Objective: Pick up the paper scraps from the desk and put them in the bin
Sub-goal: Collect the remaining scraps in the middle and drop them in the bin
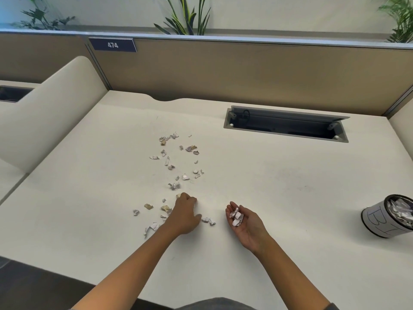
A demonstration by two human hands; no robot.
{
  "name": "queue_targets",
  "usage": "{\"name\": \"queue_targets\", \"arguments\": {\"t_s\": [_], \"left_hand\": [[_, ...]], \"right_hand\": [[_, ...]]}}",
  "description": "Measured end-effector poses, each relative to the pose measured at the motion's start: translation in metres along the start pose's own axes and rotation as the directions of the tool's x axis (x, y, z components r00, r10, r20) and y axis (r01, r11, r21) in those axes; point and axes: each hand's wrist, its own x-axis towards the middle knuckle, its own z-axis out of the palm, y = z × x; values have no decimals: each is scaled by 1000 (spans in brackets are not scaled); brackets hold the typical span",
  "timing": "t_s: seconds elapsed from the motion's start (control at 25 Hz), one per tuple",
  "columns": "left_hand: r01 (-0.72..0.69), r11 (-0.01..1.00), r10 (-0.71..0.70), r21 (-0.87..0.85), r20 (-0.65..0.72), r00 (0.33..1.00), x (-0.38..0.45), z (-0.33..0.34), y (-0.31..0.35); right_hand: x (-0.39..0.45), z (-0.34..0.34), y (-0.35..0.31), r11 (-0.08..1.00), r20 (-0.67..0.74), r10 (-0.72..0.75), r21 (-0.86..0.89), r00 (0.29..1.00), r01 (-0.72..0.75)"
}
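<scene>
White and tan paper scraps (174, 166) lie on the cream desk (279, 186); right of them, the grey bin (380, 220) bears black hand-drawn letters.

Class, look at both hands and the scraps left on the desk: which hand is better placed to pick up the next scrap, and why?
Left. The left hand is palm-down on the desk among the loose scraps, several lying beside its fingers. The right hand lies palm-up, cupping collected scraps, so it looks better suited to carrying them to the bin.
</scene>
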Motion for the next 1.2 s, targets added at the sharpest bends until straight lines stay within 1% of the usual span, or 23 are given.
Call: {"name": "queue_targets", "arguments": {"t_s": [0.12,0.2,0.32,0.52,0.68,0.8,0.92,1.04,1.12,1.2], "left_hand": [[13,991,-15,-130,-15,1000,-1,12,6],[-6,985,3,-171,-18,1000,-3,20,13],[-41,976,28,-216,-62,998,-5,27,20],[-83,971,66,-224,-86,994,-6,31,25],[-53,976,36,-213,-83,996,-5,29,28],[-3,965,-9,-261,-45,999,-4,23,32],[15,934,-33,-356,-44,998,-6,17,42],[-56,884,34,-465,-55,998,-13,14,65],[-79,833,98,-547,5,995,-18,12,81],[-58,803,120,-593,67,990,-18,11,90]], "right_hand": [[1,-2,-2,1000,-13,-7,-5,1000,7],[2,-2,-1,1000,-17,-4,-2,1000,4],[1,-3,1,1000,-17,11,0,1000,-11],[1,-8,-1,1000,-27,0,-13,1000,0],[1,-12,-1,1000,-31,-15,-24,999,14],[0,-15,-3,999,-28,-23,-39,999,22],[-2,-17,-4,998,-20,-32,-50,999,31],[-5,-17,-5,997,8,-21,-80,1000,22],[-8,-17,-5,992,42,-13,-126,999,18],[-10,-17,-7,990,45,-26,-134,999,32]]}}
